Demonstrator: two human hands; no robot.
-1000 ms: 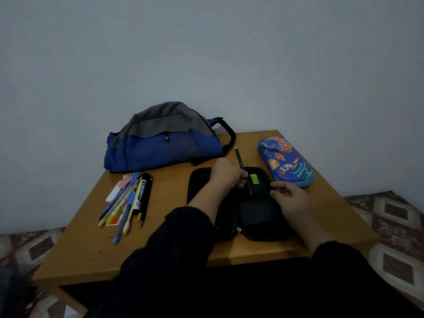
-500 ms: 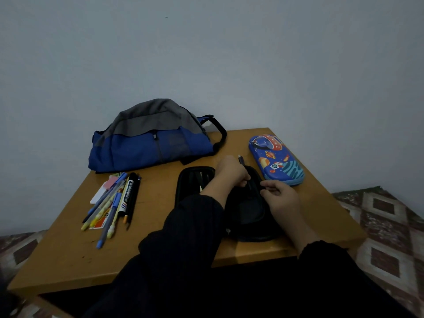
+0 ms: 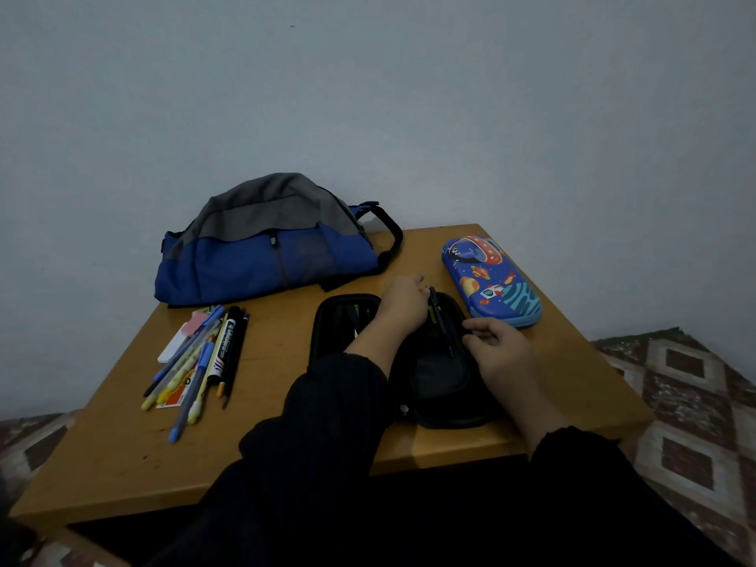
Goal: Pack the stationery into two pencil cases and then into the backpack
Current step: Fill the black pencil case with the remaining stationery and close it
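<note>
While both grips pinch at black case [image 3: 442, 386], wood table [image 3: 286, 358] meets grey wall [image 3: 409, 116], patterned floor [image 3: 695, 403].

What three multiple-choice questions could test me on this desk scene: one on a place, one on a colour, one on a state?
1. Where does the backpack lie?
A. At the table's far edge, by the wall
B. On the floor
C. On the person's lap

2. What colour is the open pencil case?
A. Red
B. Black
C. White

3. What state is the space-print case in?
A. Open and full
B. Inside the backpack
C. Closed on the table

Answers:
1. A: it sits on the table's far side, beyond the loose pens.
2. B: both halves look black, under the left hand, which holds a dark pen, and the right hand.
3. C: its lid is shut and no hand touches it.
</note>
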